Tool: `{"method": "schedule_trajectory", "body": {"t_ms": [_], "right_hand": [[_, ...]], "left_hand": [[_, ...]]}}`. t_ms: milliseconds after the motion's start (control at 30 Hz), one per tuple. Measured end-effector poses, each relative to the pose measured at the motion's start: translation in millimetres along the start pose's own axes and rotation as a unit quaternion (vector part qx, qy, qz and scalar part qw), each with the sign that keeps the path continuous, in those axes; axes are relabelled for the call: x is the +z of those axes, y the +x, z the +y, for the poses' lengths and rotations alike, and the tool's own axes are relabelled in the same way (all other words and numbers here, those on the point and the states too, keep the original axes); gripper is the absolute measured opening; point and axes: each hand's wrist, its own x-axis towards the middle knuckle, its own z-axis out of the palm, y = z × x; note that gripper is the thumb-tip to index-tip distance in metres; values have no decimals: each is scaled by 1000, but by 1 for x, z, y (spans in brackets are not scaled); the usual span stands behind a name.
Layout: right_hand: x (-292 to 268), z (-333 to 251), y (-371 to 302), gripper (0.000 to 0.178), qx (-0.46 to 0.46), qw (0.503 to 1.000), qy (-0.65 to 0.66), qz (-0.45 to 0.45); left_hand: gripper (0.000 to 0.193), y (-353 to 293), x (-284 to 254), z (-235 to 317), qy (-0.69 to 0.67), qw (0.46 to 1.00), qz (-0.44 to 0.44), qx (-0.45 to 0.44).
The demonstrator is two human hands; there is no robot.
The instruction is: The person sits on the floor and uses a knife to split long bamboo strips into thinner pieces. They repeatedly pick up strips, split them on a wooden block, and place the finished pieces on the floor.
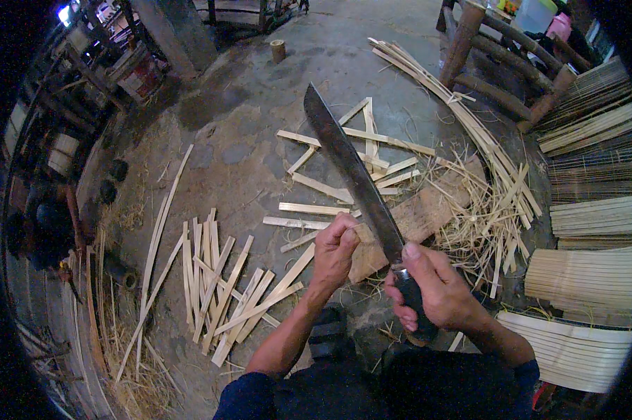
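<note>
A long machete [349, 162] with a dark blade points up and away to the left. My right hand [438, 287] is wrapped round its black handle [412, 302], thumb near the blade's base. My left hand [335, 255] is closed in a fist just left of the blade, fingers curled in. What it holds, if anything, is hidden. Beneath both hands lies a flat wooden board [422, 211] on the concrete floor. Split bamboo strips [314, 208] are scattered beyond my left hand, and a looser group of bamboo slats [218, 280] lies to its left.
Tangled shavings [480, 217] heap up right of the board, beside long bamboo strips [463, 112]. Stacked slat mats [582, 287] line the right side. A wooden bench frame [501, 59] stands far right, a pillar [179, 35] far left. A short bamboo piece [278, 51] stands ahead.
</note>
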Motion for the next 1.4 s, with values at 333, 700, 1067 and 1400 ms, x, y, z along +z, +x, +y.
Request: {"method": "schedule_trajectory", "body": {"t_ms": [333,700,1067,1400], "right_hand": [[1,-3,-3,46,15,1000,-18,12],[5,0,-2,39,-44,994,-102,7],[3,6,12,51,-199,944,-262,15],[9,-3,6,48,-187,946,-265,28]], "left_hand": [[30,1,0,-11,-36,999,2,10],[33,-1,3,2,-12,1000,13,-18],[34,2,-2,17,105,992,48,-47],[42,2,-2,10,52,997,61,2]]}}
